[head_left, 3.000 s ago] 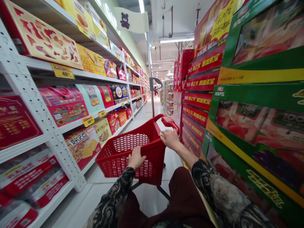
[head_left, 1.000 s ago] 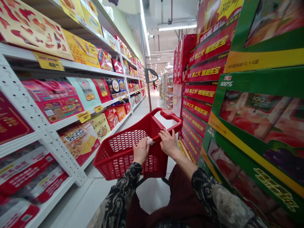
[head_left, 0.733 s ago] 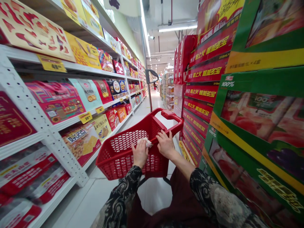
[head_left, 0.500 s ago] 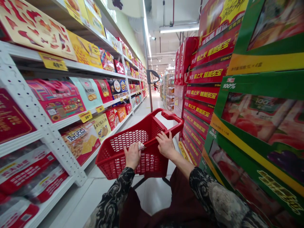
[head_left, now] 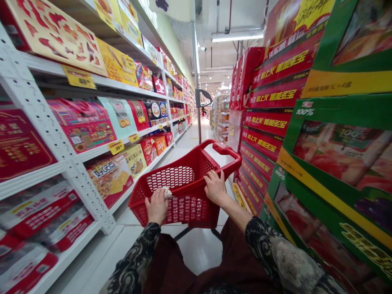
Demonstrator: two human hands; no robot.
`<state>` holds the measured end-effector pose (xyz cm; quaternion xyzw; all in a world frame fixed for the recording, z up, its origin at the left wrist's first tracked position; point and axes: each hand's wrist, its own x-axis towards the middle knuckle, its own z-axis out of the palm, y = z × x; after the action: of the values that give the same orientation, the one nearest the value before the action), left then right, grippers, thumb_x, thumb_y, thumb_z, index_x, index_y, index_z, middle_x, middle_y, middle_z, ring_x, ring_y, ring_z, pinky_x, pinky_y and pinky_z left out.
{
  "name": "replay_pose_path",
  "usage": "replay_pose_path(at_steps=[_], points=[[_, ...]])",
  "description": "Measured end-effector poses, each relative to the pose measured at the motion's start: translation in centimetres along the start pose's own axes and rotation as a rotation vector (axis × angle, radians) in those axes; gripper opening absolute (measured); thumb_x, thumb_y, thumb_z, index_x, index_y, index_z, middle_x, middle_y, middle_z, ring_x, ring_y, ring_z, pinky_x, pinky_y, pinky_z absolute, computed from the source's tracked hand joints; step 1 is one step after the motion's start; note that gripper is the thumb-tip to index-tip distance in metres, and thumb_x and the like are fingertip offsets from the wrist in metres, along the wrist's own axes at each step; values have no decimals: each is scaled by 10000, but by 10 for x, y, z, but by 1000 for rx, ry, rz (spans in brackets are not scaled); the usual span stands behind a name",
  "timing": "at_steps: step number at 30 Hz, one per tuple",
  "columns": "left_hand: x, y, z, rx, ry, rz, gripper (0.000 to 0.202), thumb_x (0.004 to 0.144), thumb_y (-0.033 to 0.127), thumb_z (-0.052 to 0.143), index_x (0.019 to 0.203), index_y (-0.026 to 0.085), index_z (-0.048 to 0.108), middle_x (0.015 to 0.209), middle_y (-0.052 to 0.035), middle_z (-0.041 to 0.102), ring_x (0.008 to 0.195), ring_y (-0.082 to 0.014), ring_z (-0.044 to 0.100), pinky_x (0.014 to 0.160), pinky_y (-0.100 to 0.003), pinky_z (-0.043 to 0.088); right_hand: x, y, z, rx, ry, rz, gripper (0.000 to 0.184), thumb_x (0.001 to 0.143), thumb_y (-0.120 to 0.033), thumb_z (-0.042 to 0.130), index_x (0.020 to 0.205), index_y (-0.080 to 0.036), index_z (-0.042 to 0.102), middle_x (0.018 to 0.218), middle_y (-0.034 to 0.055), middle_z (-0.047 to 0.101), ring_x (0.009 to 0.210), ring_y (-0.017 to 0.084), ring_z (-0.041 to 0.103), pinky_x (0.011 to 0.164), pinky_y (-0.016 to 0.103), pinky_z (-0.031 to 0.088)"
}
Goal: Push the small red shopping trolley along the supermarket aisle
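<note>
A red plastic shopping cart [head_left: 191, 206] with perforated basket walls stands sideways in front of me, its handle at the upper right. On the near rim, toward the left, my left hand [head_left: 157, 206] is closed round a crumpled white tissue or cloth [head_left: 167, 192], pressed against the rim. Most of the crumpled piece is hidden under the fingers. My right hand [head_left: 215, 187] grips the same rim further right, close to the handle end, with its fingers bent over the edge.
White shelves [head_left: 70, 173] with boxed snacks and price tags run along the left. Red drink cartons [head_left: 261, 143] and green juice boxes [head_left: 339, 143] are stacked close on the right. A grey pole [head_left: 199, 124] with a loop handle stands behind the cart. The tiled aisle stretches beyond.
My left hand has slid left along the near rim with the crumpled white piece. My right hand keeps its grip. The whole view has shifted slightly, with the surroundings further right.
</note>
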<state>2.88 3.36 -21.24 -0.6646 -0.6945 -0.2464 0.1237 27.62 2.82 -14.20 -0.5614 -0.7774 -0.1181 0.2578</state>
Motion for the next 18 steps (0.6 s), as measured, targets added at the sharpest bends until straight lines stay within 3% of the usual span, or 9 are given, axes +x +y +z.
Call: replay_pose_path(at_steps=[4, 7, 12, 15, 18], points=[[2, 21, -2, -34, -13, 52, 411, 830, 222, 372, 1223, 192, 490, 1278, -114, 535, 1144, -251, 490, 1034, -581, 239, 5, -19, 6, 12, -67, -88, 338, 784, -191, 462, 1097, -158, 584, 1180, 121, 574, 1200, 265, 404, 1066, 561, 49], [1, 17, -4, -39, -22, 92, 427, 819, 206, 381, 1235, 220, 478, 1287, -82, 531, 1143, -247, 489, 1058, -594, 179, 6, -27, 14, 29, -103, -127, 336, 785, -187, 462, 1098, -167, 581, 1188, 116, 569, 1216, 263, 385, 1063, 570, 56], [-3, -27, -10, 8, 5, -33, 427, 812, 197, 373, 1225, 206, 481, 1294, -105, 520, 1156, -242, 478, 1050, -625, 128, 3, -26, 18, 68, -112, -139, 373, 773, -167, 468, 1135, -167, 557, 1244, 110, 534, 1216, 255, 378, 1061, 579, 52], [-8, -57, -13, 42, 43, -185, 425, 825, 196, 350, 1234, 203, 465, 1294, -106, 516, 1158, -231, 474, 1045, -591, 179, 3, -27, 16, 67, -122, -125, 343, 778, -169, 465, 1103, -168, 573, 1208, 108, 553, 1186, 249, 400, 1061, 575, 45], [-11, -75, -13, 43, 33, -256, 451, 814, 177, 367, 1258, 211, 438, 1320, -120, 490, 1190, -235, 451, 1014, -540, 275, 3, -31, 16, 59, -110, -118, 330, 778, -170, 463, 1086, -166, 580, 1190, 110, 559, 1172, 245, 407, 1066, 563, 53]])
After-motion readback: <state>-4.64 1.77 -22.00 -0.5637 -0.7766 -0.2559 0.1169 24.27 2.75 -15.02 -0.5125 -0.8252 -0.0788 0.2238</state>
